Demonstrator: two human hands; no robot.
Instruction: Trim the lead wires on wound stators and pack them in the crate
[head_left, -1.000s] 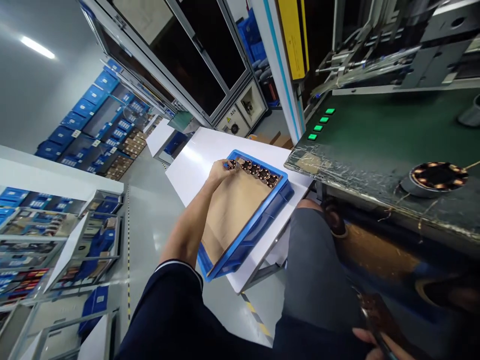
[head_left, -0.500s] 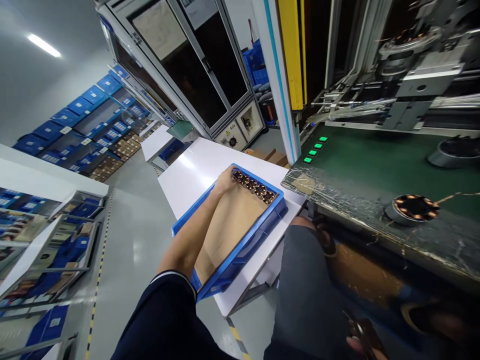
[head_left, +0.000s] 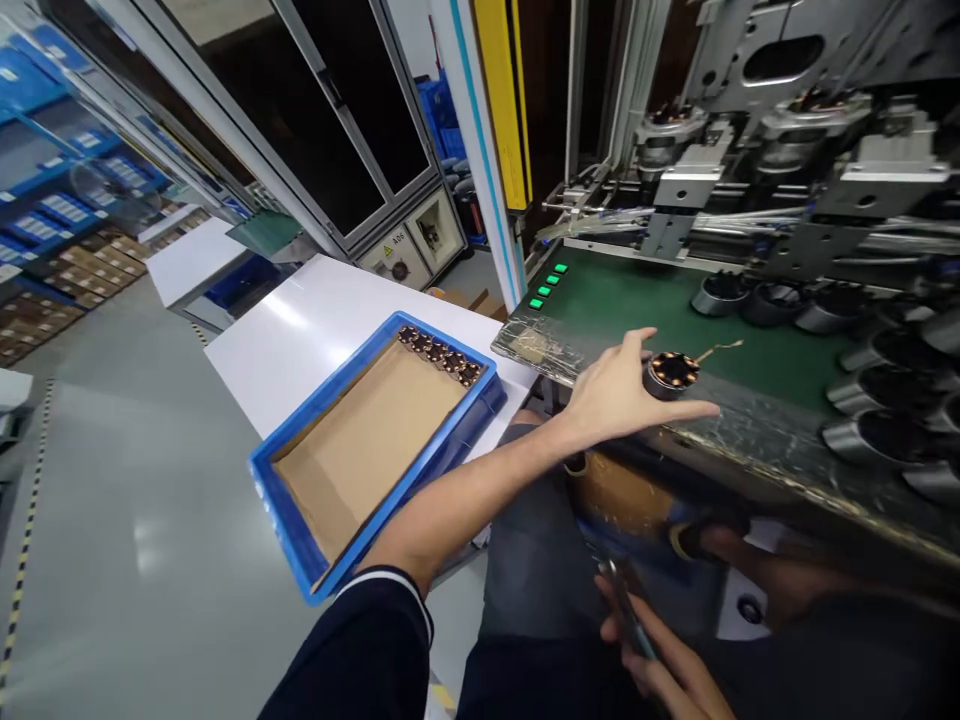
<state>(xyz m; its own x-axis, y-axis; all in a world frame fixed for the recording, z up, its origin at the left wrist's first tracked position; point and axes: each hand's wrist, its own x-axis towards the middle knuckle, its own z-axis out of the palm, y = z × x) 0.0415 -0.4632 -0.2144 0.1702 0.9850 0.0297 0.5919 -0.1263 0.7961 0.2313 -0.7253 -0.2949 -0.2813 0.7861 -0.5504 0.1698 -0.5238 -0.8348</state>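
Observation:
My left hand [head_left: 615,390] reaches over the front edge of the bench, thumb and fingers spread around a copper-wound motor stator [head_left: 673,372]. The stator sits in a dark round holder, and a loose wire tail sticks out to its right. Whether my fingertips touch it I cannot tell. Low in the view, my right hand [head_left: 660,650] is closed around a slim metal hand tool [head_left: 628,612], its kind unclear. A blue tray [head_left: 319,410] lined with cardboard stands to the left, with a row of similar stators [head_left: 439,355] along its far end.
The tray rests on a white table [head_left: 262,325]. Several grey cylindrical holders [head_left: 874,435] stand on the right of the green bench top [head_left: 615,295]. Behind them is machinery with clamps [head_left: 686,190]. Small green lit squares [head_left: 547,287] mark the bench's left corner.
My left hand has left the stators in the tray and moved right to the stator on the bench. The view has turned right. My right hand, with its tool, has come further into view.

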